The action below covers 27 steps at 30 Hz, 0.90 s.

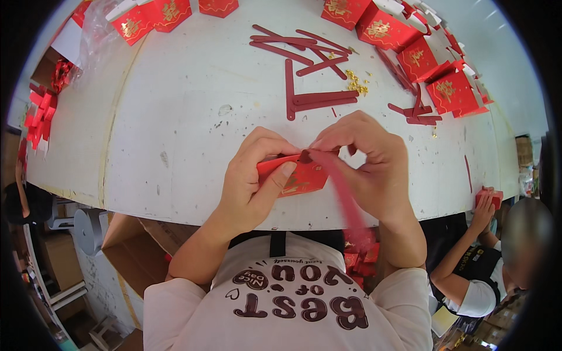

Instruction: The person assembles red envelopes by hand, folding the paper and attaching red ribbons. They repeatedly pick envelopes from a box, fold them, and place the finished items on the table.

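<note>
Just above the table's near edge, my left hand [250, 178] grips a small red gift box [308, 177] with gold print, its thumb on the near face and its fingers behind. My right hand [374, 161] pinches one end of a dark red strap [345, 196] at the box's top edge. The strap's other end hangs down past my right palm, smeared by motion. Whether a fastener sits between my right fingertips is hidden.
Loose dark red straps [325, 98] and small gold fasteners [356, 83] lie on the white table [187, 117]. Red boxes [417, 58] crowd the far right; more red boxes [170, 13] stand far left. At right, another person's hand [483, 213] holds a red box.
</note>
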Each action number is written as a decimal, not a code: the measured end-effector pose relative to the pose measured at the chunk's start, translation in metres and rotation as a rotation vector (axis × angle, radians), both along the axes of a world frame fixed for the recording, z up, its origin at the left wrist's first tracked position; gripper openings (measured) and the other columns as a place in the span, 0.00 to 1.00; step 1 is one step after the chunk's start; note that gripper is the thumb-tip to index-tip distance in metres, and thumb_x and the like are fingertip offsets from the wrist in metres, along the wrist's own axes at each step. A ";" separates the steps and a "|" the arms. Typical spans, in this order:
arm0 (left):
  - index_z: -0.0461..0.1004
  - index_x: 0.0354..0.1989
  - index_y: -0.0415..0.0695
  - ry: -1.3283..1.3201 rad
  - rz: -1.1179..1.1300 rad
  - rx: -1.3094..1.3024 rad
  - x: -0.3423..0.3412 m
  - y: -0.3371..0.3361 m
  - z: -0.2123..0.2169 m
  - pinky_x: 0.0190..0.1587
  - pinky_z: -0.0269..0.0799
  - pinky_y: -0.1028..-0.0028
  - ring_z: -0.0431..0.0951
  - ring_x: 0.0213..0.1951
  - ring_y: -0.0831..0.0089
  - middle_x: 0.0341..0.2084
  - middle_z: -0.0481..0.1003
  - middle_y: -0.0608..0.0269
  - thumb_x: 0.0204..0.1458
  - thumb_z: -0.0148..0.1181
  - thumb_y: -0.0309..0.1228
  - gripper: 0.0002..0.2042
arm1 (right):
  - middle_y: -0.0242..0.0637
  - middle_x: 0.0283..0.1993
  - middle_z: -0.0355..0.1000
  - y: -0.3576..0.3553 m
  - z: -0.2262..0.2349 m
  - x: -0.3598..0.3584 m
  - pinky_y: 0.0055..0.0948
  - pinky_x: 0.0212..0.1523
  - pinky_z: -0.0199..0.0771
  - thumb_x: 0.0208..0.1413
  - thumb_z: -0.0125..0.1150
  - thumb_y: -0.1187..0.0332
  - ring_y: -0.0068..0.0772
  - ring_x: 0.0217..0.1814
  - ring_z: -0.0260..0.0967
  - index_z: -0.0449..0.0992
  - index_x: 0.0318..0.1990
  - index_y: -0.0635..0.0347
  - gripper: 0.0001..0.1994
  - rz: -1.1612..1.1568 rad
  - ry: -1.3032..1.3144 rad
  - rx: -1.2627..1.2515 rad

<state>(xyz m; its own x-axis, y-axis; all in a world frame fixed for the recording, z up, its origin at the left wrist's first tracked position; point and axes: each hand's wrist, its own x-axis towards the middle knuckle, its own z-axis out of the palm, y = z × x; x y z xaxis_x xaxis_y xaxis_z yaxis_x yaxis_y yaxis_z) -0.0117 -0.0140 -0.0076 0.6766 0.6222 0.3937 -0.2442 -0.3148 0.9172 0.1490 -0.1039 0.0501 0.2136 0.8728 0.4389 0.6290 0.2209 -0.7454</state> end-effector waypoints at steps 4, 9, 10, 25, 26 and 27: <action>0.71 0.38 0.37 0.005 0.003 0.015 0.000 0.003 -0.002 0.39 0.67 0.74 0.70 0.35 0.70 0.33 0.69 0.59 0.51 0.53 0.20 0.06 | 0.30 0.31 0.76 0.004 -0.008 -0.005 0.19 0.29 0.63 0.39 0.63 0.84 0.23 0.33 0.67 0.77 0.28 0.58 0.10 0.010 0.051 0.037; 0.71 0.37 0.37 0.039 0.036 0.068 0.001 0.004 0.000 0.38 0.66 0.75 0.70 0.34 0.70 0.32 0.69 0.58 0.50 0.54 0.19 0.06 | 0.30 0.30 0.75 0.006 -0.016 -0.009 0.23 0.30 0.67 0.36 0.64 0.84 0.28 0.33 0.67 0.76 0.28 0.58 0.11 0.004 -0.037 0.186; 0.72 0.37 0.37 0.036 0.040 0.106 0.000 0.005 0.000 0.37 0.66 0.76 0.70 0.34 0.70 0.31 0.70 0.58 0.49 0.55 0.19 0.06 | 0.29 0.30 0.75 0.007 -0.019 -0.010 0.24 0.29 0.69 0.35 0.65 0.83 0.30 0.32 0.67 0.76 0.28 0.57 0.11 0.002 -0.036 0.217; 0.73 0.34 0.37 0.012 0.105 0.191 0.003 -0.007 0.002 0.34 0.67 0.76 0.72 0.31 0.69 0.29 0.71 0.56 0.46 0.56 0.17 0.07 | 0.44 0.34 0.73 0.024 -0.072 0.150 0.32 0.38 0.70 0.45 0.58 0.80 0.43 0.36 0.71 0.78 0.35 0.64 0.08 -0.414 -0.436 -0.201; 0.74 0.35 0.37 0.018 0.081 0.184 -0.001 -0.005 0.003 0.36 0.68 0.74 0.72 0.31 0.67 0.30 0.72 0.55 0.46 0.56 0.17 0.07 | 0.45 0.34 0.72 0.027 -0.081 0.156 0.35 0.40 0.69 0.45 0.58 0.78 0.46 0.38 0.70 0.78 0.34 0.63 0.07 -0.386 -0.494 -0.238; 0.74 0.36 0.38 -0.007 0.068 0.077 -0.005 -0.006 -0.005 0.37 0.69 0.73 0.72 0.32 0.66 0.31 0.72 0.54 0.46 0.56 0.17 0.08 | 0.45 0.33 0.72 0.032 -0.087 0.163 0.36 0.40 0.69 0.45 0.58 0.78 0.46 0.37 0.69 0.77 0.33 0.63 0.06 -0.355 -0.560 -0.236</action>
